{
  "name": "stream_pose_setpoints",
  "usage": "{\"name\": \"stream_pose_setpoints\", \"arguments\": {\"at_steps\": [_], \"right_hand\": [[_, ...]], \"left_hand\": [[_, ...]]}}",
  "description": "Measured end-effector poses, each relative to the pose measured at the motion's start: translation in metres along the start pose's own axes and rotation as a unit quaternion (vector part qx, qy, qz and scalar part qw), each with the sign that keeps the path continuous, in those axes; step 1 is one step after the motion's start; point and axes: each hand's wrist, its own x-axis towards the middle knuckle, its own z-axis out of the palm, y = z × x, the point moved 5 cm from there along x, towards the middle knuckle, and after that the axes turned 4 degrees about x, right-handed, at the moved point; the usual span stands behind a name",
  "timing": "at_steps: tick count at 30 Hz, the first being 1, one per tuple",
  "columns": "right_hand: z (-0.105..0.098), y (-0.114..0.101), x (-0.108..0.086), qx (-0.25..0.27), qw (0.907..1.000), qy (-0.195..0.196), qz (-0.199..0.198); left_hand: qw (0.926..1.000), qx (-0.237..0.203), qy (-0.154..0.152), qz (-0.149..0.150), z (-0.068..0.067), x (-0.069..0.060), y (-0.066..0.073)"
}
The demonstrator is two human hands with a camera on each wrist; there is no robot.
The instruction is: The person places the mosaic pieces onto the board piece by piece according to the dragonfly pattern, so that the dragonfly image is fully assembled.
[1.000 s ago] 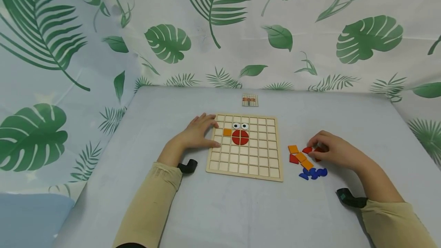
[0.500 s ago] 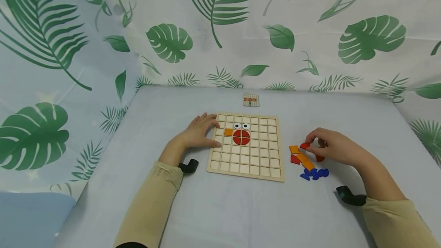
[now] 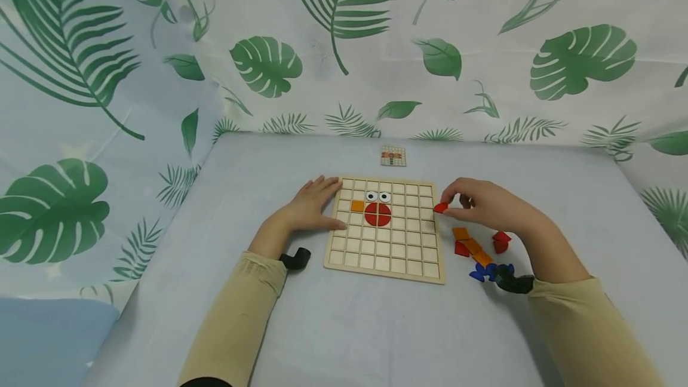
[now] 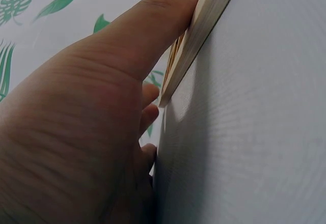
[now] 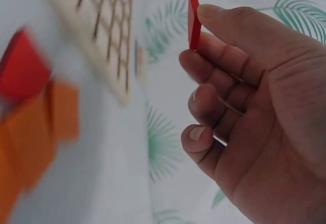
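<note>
Two eye discs (image 3: pixel 371 196), four red quarters (image 3: pixel 371 208) and one orange square (image 3: pixel 357 206) sit in the grid board (image 3: pixel 398 264); most cells are bare. One red piece (image 3: pixel 441 208) is pinched by the right hand (image 3: pixel 486 203) at the board's right edge, not yet seated. Left hand (image 3: pixel 309 206), fingers spread, touches the left edge. Loose on the desk (image 3: pixel 387 327): spare orange squares (image 3: pixel 473 246), other red pieces (image 3: pixel 501 246), blue pieces (image 3: pixel 477 275).

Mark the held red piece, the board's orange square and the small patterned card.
Red piece (image 5: pixel 193 23): right wrist view, middle.
Orange square (image 3: pixel 357 206): head view, centre.
Patterned card (image 3: pixel 393 156): head view, printed face.
</note>
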Motion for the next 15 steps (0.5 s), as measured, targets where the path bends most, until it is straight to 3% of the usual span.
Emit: {"name": "stream_pose_setpoints", "arguments": {"at_steps": [7,15], "right_hand": [[0.015,-0.023,0.035,0.041,0.9988,-0.01,-0.027],[0.039,-0.052,0.073,0.047,0.9971,-0.018,-0.057]], "left_hand": [[1.0,-0.005,-0.007,-0.001,-0.003,-0.002,0.002],[0.9999,-0.005,-0.012,-0.002,-0.003,-0.002,0.003]]}}
